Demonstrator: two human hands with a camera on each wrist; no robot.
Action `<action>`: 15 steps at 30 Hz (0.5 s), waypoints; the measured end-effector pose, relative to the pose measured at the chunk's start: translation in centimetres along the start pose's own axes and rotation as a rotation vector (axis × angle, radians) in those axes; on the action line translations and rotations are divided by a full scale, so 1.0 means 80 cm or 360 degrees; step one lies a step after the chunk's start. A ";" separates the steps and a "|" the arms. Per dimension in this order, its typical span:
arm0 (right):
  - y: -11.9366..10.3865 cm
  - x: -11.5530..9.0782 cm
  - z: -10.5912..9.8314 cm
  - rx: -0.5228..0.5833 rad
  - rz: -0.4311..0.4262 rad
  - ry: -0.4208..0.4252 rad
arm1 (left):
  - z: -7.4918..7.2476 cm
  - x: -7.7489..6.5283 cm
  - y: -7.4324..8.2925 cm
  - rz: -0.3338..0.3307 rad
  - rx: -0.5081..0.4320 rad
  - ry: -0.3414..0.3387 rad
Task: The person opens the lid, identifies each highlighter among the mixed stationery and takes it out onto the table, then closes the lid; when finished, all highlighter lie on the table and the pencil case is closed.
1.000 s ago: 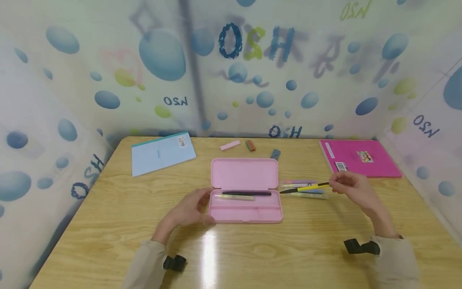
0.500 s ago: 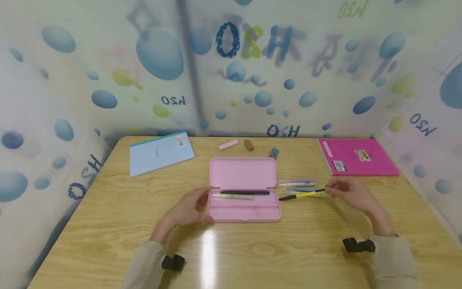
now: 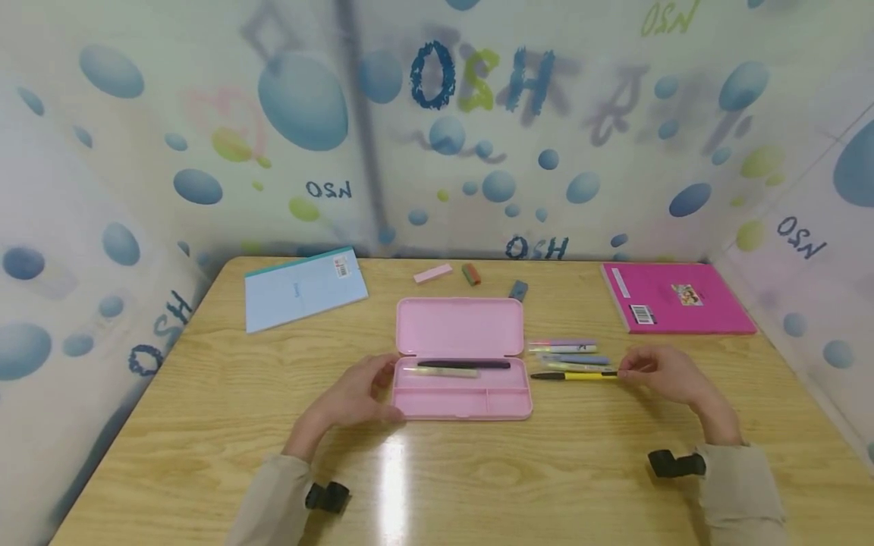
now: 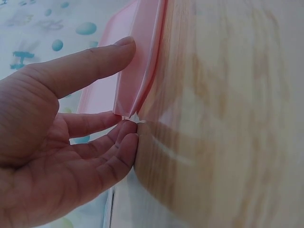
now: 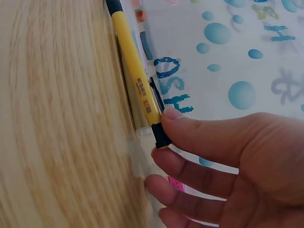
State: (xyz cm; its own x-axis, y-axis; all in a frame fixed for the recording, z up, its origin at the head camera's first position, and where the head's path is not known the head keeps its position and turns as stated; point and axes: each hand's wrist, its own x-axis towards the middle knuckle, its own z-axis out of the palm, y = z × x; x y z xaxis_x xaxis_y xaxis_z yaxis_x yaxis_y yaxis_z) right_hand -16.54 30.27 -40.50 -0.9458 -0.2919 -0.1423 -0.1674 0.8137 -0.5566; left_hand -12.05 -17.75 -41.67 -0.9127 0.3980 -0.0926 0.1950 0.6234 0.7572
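Observation:
A pink pencil case [image 3: 441, 405] lies with its lid up in the head view; a dark pen [image 3: 464, 364] and a pale pen [image 3: 444, 372] lie in its long back compartment. My left hand [image 3: 358, 392] holds the case's left end, thumb at the front corner and fingertips against the side [image 4: 142, 61]. To the right of the case, my right hand [image 3: 665, 373] pinches the black end of a yellow pen [image 3: 589, 376] between thumb and index finger. That yellow pen [image 5: 135, 64] lies in front of several other pens [image 3: 573, 359], roughly parallel to them.
A light blue notebook [image 3: 303, 292] lies at back left, a pink notebook [image 3: 672, 299] at back right. Behind the case are a pink bar [image 3: 433, 274], a green-and-orange eraser-like block [image 3: 471, 274] and a grey-blue block [image 3: 519, 290]. Patterned walls enclose the wooden table [image 3: 478, 485].
The yellow pen has come down and toward me, from above the other pens to beside them in front. My right hand has lowered with it. My left hand stays on the case.

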 end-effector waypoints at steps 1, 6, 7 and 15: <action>0.000 0.000 0.000 -0.0006 0.0004 -0.0007 | 0.000 0.000 0.000 -0.0003 0.0002 0.0000; -0.001 0.001 0.003 -0.0042 -0.0023 -0.0005 | 0.000 0.000 -0.001 -0.0003 0.0010 0.0008; -0.001 0.002 0.003 -0.0057 -0.0040 -0.0007 | 0.000 0.000 -0.001 0.0000 0.0011 0.0010; -0.004 0.005 0.005 -0.0185 -0.0057 0.0011 | 0.000 0.000 0.000 -0.0007 0.0015 0.0013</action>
State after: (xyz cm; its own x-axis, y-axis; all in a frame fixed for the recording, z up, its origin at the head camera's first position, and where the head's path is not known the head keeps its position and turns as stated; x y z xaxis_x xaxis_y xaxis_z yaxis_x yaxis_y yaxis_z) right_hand -16.73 29.69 -40.74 -0.9405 -0.3186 -0.1180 -0.2319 0.8558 -0.4623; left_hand -12.08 -17.74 -41.65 -0.9165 0.3897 -0.0904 0.1944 0.6314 0.7507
